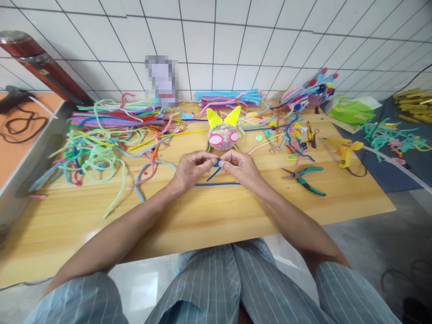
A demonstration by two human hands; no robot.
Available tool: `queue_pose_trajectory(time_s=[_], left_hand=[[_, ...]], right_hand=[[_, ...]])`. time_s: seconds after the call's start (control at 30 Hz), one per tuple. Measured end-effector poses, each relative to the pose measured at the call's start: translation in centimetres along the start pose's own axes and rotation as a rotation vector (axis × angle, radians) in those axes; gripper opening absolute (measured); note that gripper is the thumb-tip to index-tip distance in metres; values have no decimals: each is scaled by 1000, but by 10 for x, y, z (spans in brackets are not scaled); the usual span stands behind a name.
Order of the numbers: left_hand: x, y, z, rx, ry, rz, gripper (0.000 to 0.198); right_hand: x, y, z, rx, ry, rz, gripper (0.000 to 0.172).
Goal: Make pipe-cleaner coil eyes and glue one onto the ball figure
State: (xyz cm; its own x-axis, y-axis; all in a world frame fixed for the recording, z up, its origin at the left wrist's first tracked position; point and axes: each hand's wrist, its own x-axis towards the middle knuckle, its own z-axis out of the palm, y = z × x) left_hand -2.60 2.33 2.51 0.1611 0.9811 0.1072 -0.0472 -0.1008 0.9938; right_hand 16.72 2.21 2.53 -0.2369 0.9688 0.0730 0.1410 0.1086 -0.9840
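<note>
Between my left hand (195, 167) and my right hand (241, 166), a dark blue pipe cleaner (213, 174) is pinched at the fingertips. Its upper part looks bent or coiled, and a short tail points down to the left. Both hands are closed, thumbs against fingers, almost touching each other. Below them a straight blue pipe cleaner (218, 184) lies flat on the table. Just beyond my hands stands a clear round ornament (222, 140) with yellow pointed ears (223, 117) and pink oval eyes.
Piles of coloured pipe cleaners (101, 148) cover the table's left side. To the right lie teal-handled pliers (305, 179) and a yellow glue gun (344, 150) with its cord. A bundle of blue and pink pipe cleaners (229, 97) rests by the tiled wall.
</note>
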Motion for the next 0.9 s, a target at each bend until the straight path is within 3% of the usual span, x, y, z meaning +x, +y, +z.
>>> queue_pose_trajectory(time_s=[0.2,0.9], left_hand=[[0,1,4,-95,54,-72,28],[-1,0,7,-124,59,-88,27]], right_hand=[[-1,1,4,106,48,-2,25],[-4,-3,4,15,119,2,12]])
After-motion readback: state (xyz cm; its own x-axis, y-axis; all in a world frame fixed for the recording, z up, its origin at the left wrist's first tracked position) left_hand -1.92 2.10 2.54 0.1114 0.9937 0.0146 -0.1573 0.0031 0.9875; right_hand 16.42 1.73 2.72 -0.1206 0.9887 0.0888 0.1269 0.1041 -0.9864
